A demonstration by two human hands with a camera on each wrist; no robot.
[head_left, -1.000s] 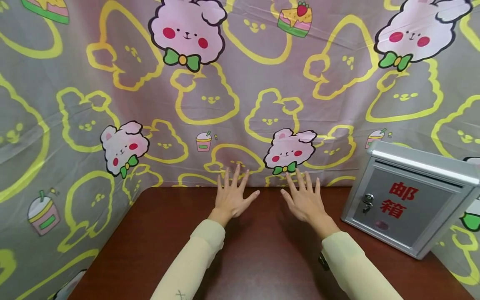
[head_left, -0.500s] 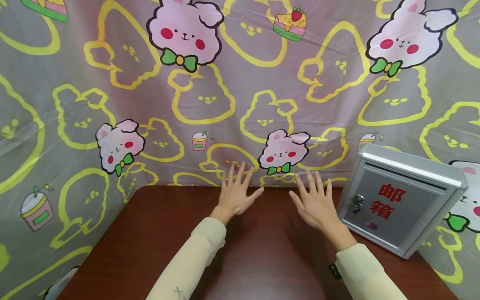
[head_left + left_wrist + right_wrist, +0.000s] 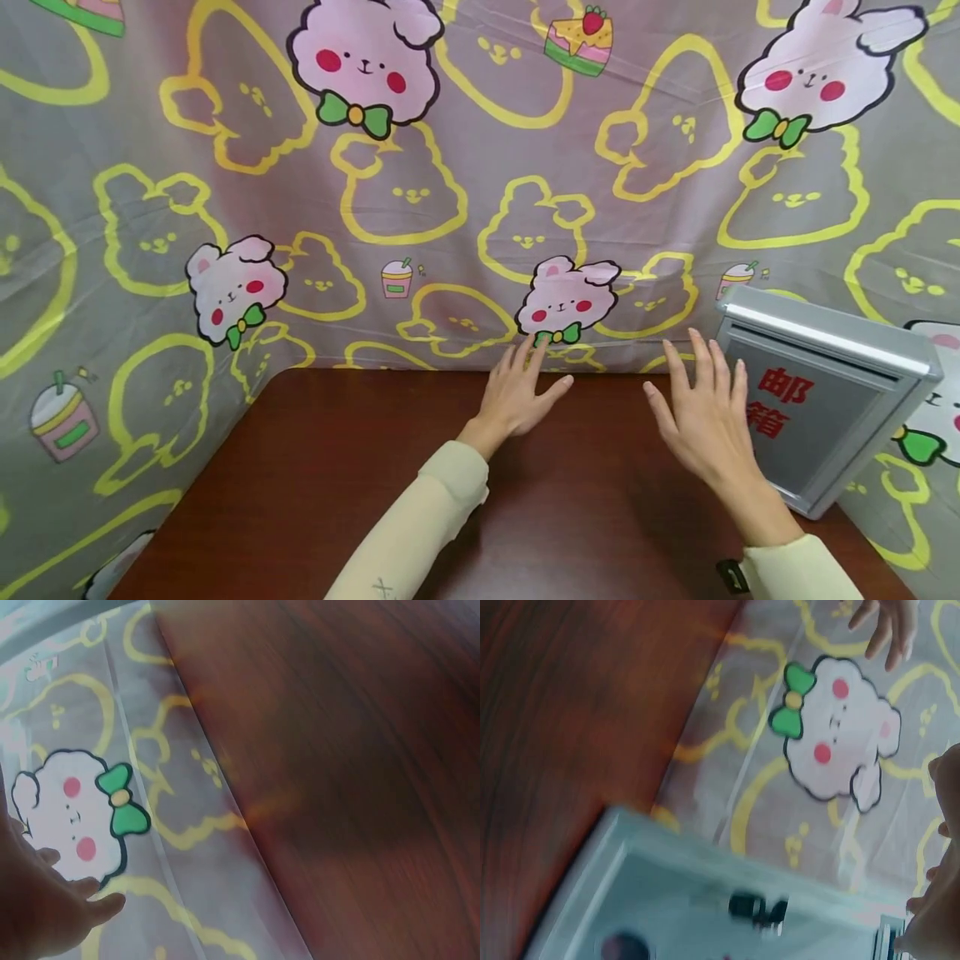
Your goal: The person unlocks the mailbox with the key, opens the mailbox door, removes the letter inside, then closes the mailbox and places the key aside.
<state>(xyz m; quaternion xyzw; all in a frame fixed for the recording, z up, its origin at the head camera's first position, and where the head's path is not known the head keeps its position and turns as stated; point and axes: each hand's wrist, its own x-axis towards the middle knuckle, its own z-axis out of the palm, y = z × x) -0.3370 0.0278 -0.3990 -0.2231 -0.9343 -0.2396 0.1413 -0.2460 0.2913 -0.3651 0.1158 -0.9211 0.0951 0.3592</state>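
A silver metal mailbox [image 3: 840, 417] with red characters on its grey door stands at the right of the brown table. My right hand [image 3: 705, 412] is spread in front of its left side and hides the door lock in the head view. That lock [image 3: 757, 907], with a key in it, shows in the right wrist view. My left hand [image 3: 517, 396] hovers over the table's far part, fingers extended and thumb apart, holding nothing. No object is in the right hand either. In the left wrist view the left hand [image 3: 45, 900] overlaps the patterned cloth.
A grey cloth [image 3: 420, 167] with rabbit heads and yellow outlines hangs behind and to the left of the table. The brown table [image 3: 315, 500] ends at this cloth at the back. A small black item [image 3: 731, 575] sits at the right cuff.
Both hands have moved to the right. The right hand has come in front of the mailbox and now covers its lock; the left hand has shifted toward the table's middle.
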